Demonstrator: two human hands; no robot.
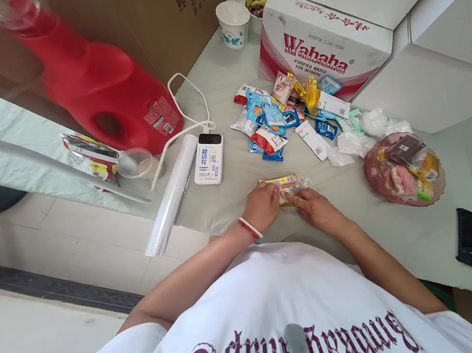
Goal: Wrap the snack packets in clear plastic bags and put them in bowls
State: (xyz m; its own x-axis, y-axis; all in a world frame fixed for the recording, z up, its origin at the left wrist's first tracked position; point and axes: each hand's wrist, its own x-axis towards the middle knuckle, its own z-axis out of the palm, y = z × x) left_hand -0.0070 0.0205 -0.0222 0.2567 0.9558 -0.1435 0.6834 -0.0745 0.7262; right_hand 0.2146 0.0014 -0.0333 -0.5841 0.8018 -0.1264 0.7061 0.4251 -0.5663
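Note:
A small yellow snack packet with clear plastic film around its right end lies on the pale green cloth in front of me. My left hand, with a white and a red bracelet at the wrist, has its fingers closed on the packet's left part. From the right, my right hand meets the packet, its index finger stretched onto it and its other fingers bent by the film. The fingers partly hide the packet. Just beyond lies a pile of small wrapped snacks.
A glass bowl of snacks and crumpled plastic bags lie right, with a black phone farther right. Left are a plastic wrap roll, a cabled power bank and a red jug. Behind stand a paper cup and a Wahaha box.

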